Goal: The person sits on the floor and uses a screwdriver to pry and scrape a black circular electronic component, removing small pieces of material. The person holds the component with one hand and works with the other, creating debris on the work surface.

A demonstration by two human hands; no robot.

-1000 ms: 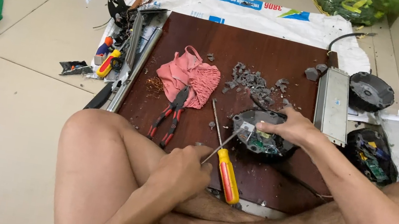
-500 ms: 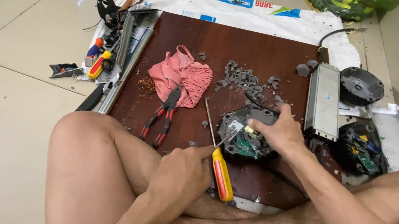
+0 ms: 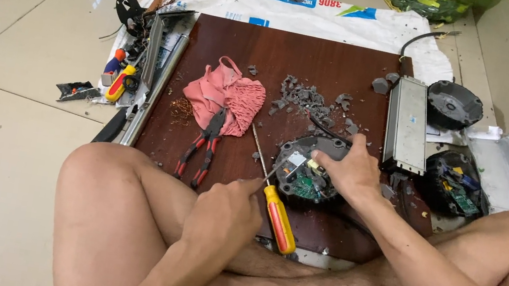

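Observation:
My right hand (image 3: 348, 171) rests on and grips the rim of a round dark housing (image 3: 305, 165) with a green circuit board (image 3: 306, 186) inside, lying on a dark brown board (image 3: 293, 67). My left hand (image 3: 222, 216) pinches a thin metal tool (image 3: 270, 175) whose tip reaches the housing's left edge. A yellow-and-orange screwdriver (image 3: 278, 218) lies on the board between my hands, its shaft crossing under the thin tool.
Red-handled pliers (image 3: 199, 151) lie on a pink cloth (image 3: 225, 94). Grey broken bits (image 3: 306, 97) are scattered behind the housing. A long metal box (image 3: 407, 123), two more round housings (image 3: 454, 105) (image 3: 455, 185) and a metal rail (image 3: 154, 90) border the board. My bare legs frame the near edge.
Both hands keep their hold on the housing and the thin tool. The screwdriver stays where it lay. Only the view has shifted a little.

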